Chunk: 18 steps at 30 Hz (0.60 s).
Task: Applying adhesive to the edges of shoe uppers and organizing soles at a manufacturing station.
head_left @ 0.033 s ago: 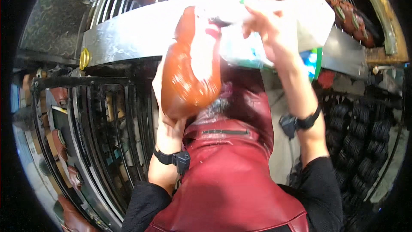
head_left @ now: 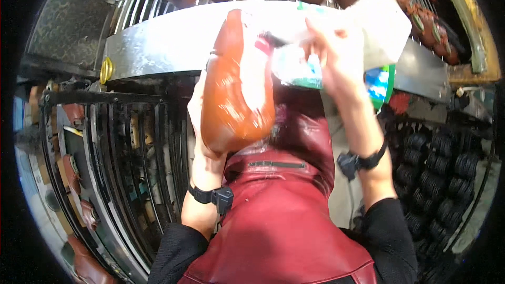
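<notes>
The glossy orange-brown leather shoe (head_left: 223, 102), a rounded, soleless form, is held up in front of the wearer, its broad toe end pointing down toward the body. The bare left hand (head_left: 195, 106) grips it along its left flank and underneath the toe, fingers closed around the leather. At the shoe's far right edge, the bare right hand (head_left: 332, 52) appears to pinch a thin, dark-tipped tool (head_left: 272, 38); motion blur and glare make it hard to say whether this is a brush, or whether its tip meets the surface.

The step looks like working along the border between the brown leather and the washed-out pale face (head_left: 254, 81) inside it. To do that well, I would keep the left grip firm but off that border, and turn the shoe to bring each stretch of the curve to the tool rather than stretching the right wrist. Light, even strokes should suit the tight bend at the toe, where creases could catch the tip. Tilting the shoe out of the glare would help in judging coverage.

Just right of the shoe lies a crumpled white-and-green plastic bag (head_left: 301, 68); the sleeve and forearm are best kept clear of it. Beyond the shoe stretches a shiny grey metal bench (head_left: 150, 34).
</notes>
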Each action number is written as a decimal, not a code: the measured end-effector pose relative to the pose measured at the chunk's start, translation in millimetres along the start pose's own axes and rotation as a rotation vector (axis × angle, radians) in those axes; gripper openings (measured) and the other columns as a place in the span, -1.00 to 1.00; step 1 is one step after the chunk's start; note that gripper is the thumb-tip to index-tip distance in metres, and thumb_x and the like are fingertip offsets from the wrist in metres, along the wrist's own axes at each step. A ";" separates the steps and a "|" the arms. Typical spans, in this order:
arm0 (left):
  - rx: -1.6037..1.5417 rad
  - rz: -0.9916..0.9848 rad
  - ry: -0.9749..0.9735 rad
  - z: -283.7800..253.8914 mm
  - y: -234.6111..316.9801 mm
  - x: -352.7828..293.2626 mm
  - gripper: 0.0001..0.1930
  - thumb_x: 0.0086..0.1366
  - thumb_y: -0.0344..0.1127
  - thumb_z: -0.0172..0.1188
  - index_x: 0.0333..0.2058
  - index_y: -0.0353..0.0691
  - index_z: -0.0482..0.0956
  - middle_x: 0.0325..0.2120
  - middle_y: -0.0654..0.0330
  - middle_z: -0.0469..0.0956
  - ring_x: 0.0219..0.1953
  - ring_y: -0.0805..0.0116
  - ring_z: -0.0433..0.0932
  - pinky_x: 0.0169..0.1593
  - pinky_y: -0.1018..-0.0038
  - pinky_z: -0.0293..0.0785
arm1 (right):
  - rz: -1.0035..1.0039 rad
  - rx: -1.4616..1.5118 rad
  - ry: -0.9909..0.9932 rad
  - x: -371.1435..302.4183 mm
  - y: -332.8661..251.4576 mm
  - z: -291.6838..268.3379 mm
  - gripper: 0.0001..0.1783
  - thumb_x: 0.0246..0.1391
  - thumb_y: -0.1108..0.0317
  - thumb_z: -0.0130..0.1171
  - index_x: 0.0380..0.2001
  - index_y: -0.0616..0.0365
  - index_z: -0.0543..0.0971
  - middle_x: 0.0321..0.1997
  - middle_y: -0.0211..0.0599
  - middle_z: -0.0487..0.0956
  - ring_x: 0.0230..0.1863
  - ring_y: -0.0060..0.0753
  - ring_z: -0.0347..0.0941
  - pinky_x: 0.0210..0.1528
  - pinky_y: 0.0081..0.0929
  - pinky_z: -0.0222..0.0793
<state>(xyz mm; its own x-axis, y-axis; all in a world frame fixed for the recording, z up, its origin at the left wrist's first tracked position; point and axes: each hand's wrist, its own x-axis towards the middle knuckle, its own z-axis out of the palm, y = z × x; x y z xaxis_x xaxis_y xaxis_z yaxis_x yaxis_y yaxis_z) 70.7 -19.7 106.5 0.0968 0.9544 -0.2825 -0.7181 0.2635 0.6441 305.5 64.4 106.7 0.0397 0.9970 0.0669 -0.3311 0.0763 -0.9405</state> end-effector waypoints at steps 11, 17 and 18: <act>0.315 0.269 -0.370 -42.2 26.0 -24.8 -0.17 0.16 0.00 0.36 0.25 -0.56 0.43 0.03 -0.07 0.64 0.00 0.19 0.67 0.12 0.32 0.60 | -0.243 0.165 0.018 -83.4 -0.6 -1.2 -0.86 0.37 0.48 0.22 -0.25 0.38 0.62 -0.39 -0.11 0.69 -0.53 -0.33 0.63 -0.53 -0.41 0.54; 0.835 0.617 -0.115 -31.0 46.6 -70.9 -0.31 -0.07 -0.19 0.62 0.04 -0.46 0.69 -0.23 0.07 0.74 -0.16 0.31 0.70 -0.01 0.41 0.59 | -0.389 -0.252 0.397 -127.3 1.1 -30.4 -0.89 0.39 0.55 0.17 -0.14 0.38 0.63 -0.28 -0.15 0.70 -0.44 -0.43 0.63 -0.39 -0.45 0.59; 1.023 0.672 -0.119 -28.7 50.4 -67.5 -0.31 -0.08 -0.19 0.64 0.04 -0.43 0.70 -0.23 0.06 0.74 -0.17 0.32 0.70 -0.02 0.42 0.58 | -0.455 -0.392 0.404 -133.6 -3.3 -40.5 -0.88 0.38 0.57 0.16 -0.12 0.39 0.63 -0.27 -0.16 0.70 -0.42 -0.41 0.64 -0.37 -0.45 0.60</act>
<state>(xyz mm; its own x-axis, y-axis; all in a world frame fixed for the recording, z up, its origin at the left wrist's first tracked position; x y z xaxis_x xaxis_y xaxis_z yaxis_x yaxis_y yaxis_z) 8.2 -74.9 137.6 0.0167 0.9358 0.3521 0.2165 -0.3472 0.9125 339.4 -69.6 87.4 0.4639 0.7782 0.4234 0.1606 0.3962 -0.9040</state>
